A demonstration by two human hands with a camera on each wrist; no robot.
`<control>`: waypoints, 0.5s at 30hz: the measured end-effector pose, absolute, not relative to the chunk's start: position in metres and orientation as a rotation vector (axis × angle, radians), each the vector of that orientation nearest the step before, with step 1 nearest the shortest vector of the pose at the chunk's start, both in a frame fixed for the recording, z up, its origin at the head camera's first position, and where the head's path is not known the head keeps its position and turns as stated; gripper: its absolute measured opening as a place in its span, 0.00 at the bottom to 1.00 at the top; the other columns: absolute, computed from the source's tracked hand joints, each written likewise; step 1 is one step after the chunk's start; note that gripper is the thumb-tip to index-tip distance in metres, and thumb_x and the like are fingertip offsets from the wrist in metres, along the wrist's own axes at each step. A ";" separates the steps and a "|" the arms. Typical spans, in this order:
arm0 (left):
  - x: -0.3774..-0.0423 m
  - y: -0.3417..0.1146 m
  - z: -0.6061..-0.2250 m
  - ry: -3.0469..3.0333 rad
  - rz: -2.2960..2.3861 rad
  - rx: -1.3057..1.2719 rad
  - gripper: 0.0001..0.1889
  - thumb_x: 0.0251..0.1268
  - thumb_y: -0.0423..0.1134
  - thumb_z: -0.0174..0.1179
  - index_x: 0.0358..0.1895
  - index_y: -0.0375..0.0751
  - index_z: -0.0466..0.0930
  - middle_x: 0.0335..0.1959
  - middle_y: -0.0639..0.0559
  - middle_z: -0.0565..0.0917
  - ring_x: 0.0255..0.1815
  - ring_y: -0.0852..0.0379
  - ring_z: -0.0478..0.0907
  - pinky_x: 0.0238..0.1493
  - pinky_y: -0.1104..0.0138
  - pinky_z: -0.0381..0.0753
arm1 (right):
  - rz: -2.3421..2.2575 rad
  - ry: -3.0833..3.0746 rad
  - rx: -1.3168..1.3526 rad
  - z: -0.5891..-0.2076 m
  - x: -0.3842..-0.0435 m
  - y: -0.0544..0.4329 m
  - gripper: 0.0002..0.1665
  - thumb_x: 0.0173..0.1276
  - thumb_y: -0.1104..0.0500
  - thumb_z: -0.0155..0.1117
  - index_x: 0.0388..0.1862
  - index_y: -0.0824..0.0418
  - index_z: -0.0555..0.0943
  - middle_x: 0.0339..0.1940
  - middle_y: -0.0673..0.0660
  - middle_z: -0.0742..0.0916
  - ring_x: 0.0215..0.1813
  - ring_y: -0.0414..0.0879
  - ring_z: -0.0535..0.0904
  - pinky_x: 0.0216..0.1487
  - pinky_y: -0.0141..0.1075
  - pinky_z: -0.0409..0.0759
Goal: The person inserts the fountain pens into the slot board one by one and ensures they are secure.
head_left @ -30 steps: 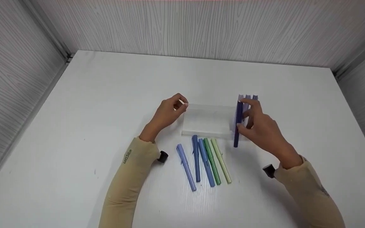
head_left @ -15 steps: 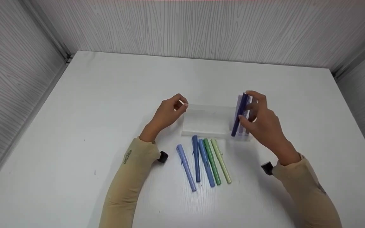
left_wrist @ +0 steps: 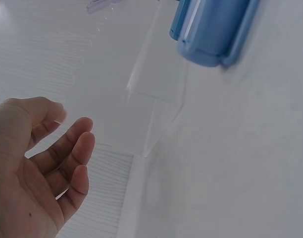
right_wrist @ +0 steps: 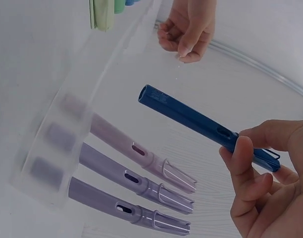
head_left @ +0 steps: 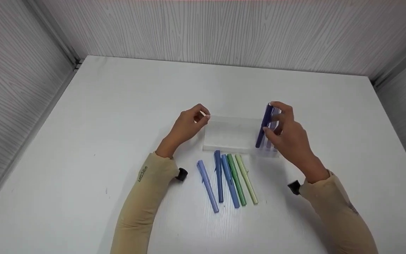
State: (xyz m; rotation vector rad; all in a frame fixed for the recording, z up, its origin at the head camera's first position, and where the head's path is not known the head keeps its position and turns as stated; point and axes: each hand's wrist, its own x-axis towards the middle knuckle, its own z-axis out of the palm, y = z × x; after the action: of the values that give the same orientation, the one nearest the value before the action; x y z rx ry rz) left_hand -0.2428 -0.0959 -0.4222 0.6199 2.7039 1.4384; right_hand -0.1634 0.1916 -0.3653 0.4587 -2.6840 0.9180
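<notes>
My right hand pinches a dark blue fountain pen near its cap clip, tilted over the right part of a clear pen stand. In the right wrist view the lower end of the dark pen points toward the stand, beside three lilac and pinkish pens held in its slots. At the stand's far left corner, my left hand pinches the edge between thumb and index finger. The other fingers of the left hand curl loosely.
On the white table in front of the stand lie several pens: a light blue-violet pen, a dark blue pen, a mid-blue pen, a green pen and a pale green pen. Wood-grain panels surround the table.
The right hand has lifted the dark blue pen and carried it away from me over the stand, then shifted slightly left. The left hand has stayed at the corner.
</notes>
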 end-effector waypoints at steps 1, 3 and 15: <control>-0.243 -0.096 -0.422 2.702 1.438 0.623 0.09 0.73 0.41 0.53 0.47 0.40 0.77 0.35 0.43 0.85 0.34 0.54 0.78 0.38 0.68 0.73 | 0.909 -2.685 0.453 -0.366 -0.164 0.191 0.38 0.66 0.65 0.62 0.69 0.53 0.55 0.45 0.62 0.86 0.23 0.45 0.74 0.23 0.33 0.69; -0.244 -0.095 -0.422 2.704 1.435 0.628 0.09 0.73 0.41 0.53 0.47 0.41 0.77 0.35 0.43 0.85 0.34 0.54 0.78 0.37 0.67 0.72 | 0.883 -2.689 0.448 -0.368 -0.165 0.191 0.38 0.66 0.64 0.63 0.69 0.53 0.54 0.45 0.62 0.86 0.23 0.45 0.75 0.23 0.34 0.69; -0.242 -0.095 -0.421 2.733 1.391 0.608 0.09 0.73 0.41 0.54 0.47 0.42 0.78 0.34 0.46 0.84 0.34 0.54 0.77 0.38 0.67 0.72 | 0.702 -2.696 0.478 -0.383 -0.168 0.183 0.37 0.65 0.63 0.63 0.68 0.54 0.56 0.44 0.60 0.87 0.21 0.45 0.74 0.21 0.35 0.68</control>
State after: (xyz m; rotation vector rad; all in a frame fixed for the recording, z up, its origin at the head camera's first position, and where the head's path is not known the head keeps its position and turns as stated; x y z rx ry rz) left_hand -0.2425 -0.0954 -0.4212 0.6076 2.7329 1.3912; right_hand -0.1675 0.1831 -0.3830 0.4776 -2.6964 0.7025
